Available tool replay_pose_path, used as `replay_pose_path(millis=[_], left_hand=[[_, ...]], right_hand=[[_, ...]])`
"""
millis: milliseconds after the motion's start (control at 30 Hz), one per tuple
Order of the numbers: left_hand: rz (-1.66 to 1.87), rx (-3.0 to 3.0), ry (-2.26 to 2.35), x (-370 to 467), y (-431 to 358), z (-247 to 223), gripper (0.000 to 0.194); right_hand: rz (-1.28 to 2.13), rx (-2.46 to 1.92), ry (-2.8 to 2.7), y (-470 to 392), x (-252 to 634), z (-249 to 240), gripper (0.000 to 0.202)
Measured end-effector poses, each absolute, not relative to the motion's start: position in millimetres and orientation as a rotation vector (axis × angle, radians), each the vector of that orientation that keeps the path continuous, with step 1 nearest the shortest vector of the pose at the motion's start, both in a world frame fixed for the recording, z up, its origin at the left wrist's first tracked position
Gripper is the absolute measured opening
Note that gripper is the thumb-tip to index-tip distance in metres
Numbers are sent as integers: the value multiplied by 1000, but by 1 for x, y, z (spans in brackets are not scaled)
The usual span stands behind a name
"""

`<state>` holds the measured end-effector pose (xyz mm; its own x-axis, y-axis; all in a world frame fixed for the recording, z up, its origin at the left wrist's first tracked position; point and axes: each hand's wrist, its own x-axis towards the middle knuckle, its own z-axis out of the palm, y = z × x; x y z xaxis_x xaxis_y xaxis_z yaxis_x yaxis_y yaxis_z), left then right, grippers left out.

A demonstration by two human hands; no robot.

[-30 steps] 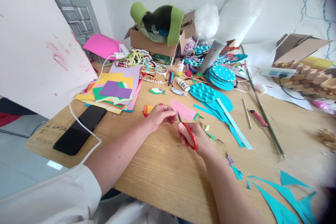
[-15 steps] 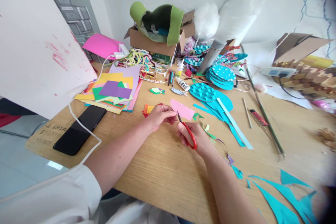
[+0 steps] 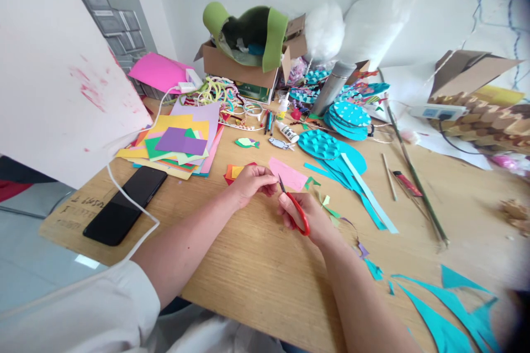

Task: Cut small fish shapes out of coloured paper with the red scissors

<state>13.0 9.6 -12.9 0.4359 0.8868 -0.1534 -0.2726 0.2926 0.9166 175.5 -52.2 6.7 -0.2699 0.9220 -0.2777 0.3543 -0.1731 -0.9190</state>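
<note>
My right hand is wrapped round the red handles of a pair of scissors, whose dark blades point up and left. Just left of the blade tips, my left hand is pinched on something too small to make out. A pink paper piece lies on the table behind the hands. Red, orange and yellow paper pieces lie partly hidden behind my left hand. Farther back are a green paper fish and a grey-white fish. Green scraps lie right of the scissors.
A black phone with a white cable crossing it lies at the left, below stacked coloured paper. Blue discs and strips lie right of centre. A long stick and blue offcuts are at the right; a metal flask stands behind.
</note>
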Motion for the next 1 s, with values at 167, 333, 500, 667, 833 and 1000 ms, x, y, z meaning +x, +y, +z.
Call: replay_pose_path(millis=[167, 333, 500, 667, 833, 1000], left_hand=[[888, 967, 790, 13, 9, -13, 19], [891, 955, 801, 14, 8, -13, 19], [892, 948, 797, 14, 9, -13, 18], [887, 967, 752, 13, 9, -14, 20], [886, 974, 729, 13, 9, -14, 21], [882, 982, 714, 13, 8, -13, 22]], right_hand=[[1433, -1502, -1590, -52, 175, 10, 50], [1411, -1528, -1607, -52, 174, 11, 54], [1419, -1527, -1604, -52, 174, 11, 55], [1452, -1467, -1606, -53, 175, 8, 53], [1474, -1402, -1612, -52, 177, 4, 52], [1490, -1408, -1592, -52, 176, 4, 52]])
